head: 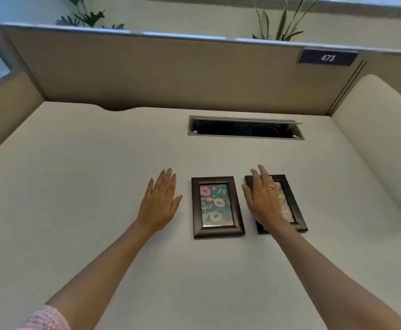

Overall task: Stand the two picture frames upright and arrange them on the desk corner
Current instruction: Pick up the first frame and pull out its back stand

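Two dark brown picture frames lie flat, face up, side by side on the pale desk (pixel 99 163). The left frame (pixel 217 207) holds a floral print and nothing touches it. The right frame (pixel 294 210) is partly hidden under my right hand (pixel 262 198), which is spread flat over its left half with the fingers apart. My left hand (pixel 160 201) is open, palm down, over the bare desk just left of the left frame and apart from it.
An open cable slot (pixel 244 128) is cut into the desk behind the frames. Tan partition walls (pixel 147 72) enclose the desk at the back and sides, meeting at corners at back left and back right. A number plate (pixel 327 57) hangs on the partition.
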The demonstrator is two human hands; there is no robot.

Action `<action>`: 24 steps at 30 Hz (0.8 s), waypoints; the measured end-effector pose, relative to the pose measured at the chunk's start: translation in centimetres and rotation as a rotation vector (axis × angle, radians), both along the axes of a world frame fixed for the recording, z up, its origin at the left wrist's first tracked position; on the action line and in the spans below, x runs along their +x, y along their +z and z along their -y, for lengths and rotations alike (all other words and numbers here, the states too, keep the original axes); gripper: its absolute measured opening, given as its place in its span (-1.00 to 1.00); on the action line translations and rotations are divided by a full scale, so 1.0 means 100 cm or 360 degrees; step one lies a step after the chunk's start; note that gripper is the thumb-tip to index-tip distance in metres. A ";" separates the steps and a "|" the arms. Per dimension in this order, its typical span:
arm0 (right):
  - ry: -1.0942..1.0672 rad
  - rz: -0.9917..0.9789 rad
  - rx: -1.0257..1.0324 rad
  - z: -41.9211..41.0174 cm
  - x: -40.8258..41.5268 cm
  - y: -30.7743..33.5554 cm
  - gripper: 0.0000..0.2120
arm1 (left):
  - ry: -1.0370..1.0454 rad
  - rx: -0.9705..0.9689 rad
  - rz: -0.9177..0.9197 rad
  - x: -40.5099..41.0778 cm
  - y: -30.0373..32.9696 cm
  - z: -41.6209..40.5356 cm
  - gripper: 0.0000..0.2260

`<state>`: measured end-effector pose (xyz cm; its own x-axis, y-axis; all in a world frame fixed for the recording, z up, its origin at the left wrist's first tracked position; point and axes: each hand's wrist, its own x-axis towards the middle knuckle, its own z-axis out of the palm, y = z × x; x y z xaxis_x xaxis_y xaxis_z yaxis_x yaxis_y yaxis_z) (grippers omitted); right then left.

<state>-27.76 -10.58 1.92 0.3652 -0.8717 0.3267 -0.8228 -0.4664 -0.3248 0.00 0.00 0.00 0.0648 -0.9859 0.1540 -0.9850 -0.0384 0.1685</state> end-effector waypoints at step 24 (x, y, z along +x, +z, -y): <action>-0.0426 0.0602 0.0866 -0.039 0.048 -0.043 -0.72 | -0.0037 0.0199 -0.0152 -0.047 -0.065 -0.035 -0.45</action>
